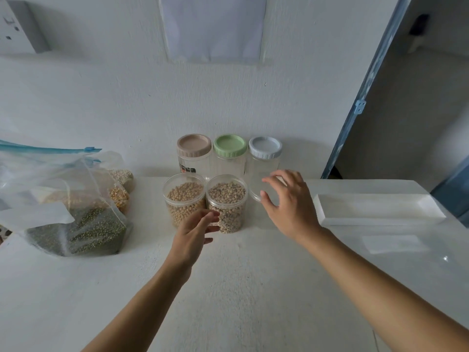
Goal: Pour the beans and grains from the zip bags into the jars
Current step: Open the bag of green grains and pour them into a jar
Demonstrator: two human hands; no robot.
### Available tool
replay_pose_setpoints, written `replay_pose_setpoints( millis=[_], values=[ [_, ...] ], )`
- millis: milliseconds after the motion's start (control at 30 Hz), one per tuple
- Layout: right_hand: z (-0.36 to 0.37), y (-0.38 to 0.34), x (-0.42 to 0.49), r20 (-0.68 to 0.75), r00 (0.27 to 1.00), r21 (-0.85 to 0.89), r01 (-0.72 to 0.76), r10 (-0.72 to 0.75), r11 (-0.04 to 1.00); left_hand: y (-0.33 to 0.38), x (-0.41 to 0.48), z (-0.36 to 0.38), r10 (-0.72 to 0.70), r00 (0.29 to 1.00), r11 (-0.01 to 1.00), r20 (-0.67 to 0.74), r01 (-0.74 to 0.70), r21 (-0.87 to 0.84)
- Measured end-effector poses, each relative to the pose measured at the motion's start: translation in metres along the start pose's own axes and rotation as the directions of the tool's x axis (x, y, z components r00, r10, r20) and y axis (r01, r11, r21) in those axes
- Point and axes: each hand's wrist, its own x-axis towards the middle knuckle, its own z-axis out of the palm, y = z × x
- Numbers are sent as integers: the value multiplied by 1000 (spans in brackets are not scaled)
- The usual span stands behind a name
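Jars (184,199) of pale and speckled beans stand open mid-bench (241,275), three lidded jars (229,153) behind, zip bags (83,224) left, a white tray (375,209) right. Left grip (195,232) and right grip (286,201) hover spread, holding nothing, the right partly hiding a clear empty jar (255,196).

**Open foreground, crowded back**

The lower centre of the counter (241,288) is left bare. The frame's middle is blocked by two filled jars (184,201) and, behind them, three lidded jars (230,148). The left is crowded by zip bags (76,212), the right by a white tray (375,209).
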Motion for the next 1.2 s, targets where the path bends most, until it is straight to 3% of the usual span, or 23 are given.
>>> replay_pose_setpoints(
  millis=[100, 167, 367, 467, 567, 833, 1000, 1067, 1200],
  values=[
    [9, 13, -7, 323, 937, -52, -126, 136, 991, 3, -1, 14, 42, 997, 999, 62, -43, 26],
    [13, 18, -15, 411, 894, -20, -186, 178, 982, 3, -1, 22, 53, 996, 998, 77, -56, 43],
    [-2, 11, -43, 308, 945, 165, -168, 111, 972, -3, -5, 27, 50, 997, 997, 63, -53, 52],
    [-12, -5, -51, 324, 946, 246, -69, -14, 967, -10, -8, 18, 65, 982, 988, 176, -88, 128],
    [-14, -27, -53, 377, 916, 311, 13, -136, 950, -20, -17, 2, 78, 950, 976, 302, -134, 170],
    [-15, -83, -38, 527, 802, 433, 31, -281, 901, -36, -30, -38, 79, 940, 915, 332, -200, 350],
    [-10, -114, -30, 662, 709, 216, 126, -241, 968, -37, -32, -42, 282, 890, 872, 359, -393, 290],
    [-2, -123, -32, 624, 750, 188, 126, -218, 974, -41, -32, -45, 346, 868, 849, 357, -451, 273],
    [13, -122, -34, 499, 846, 362, -7, -187, 932, -44, -19, -54, 306, 879, 831, 365, -434, 349]
  ],
)
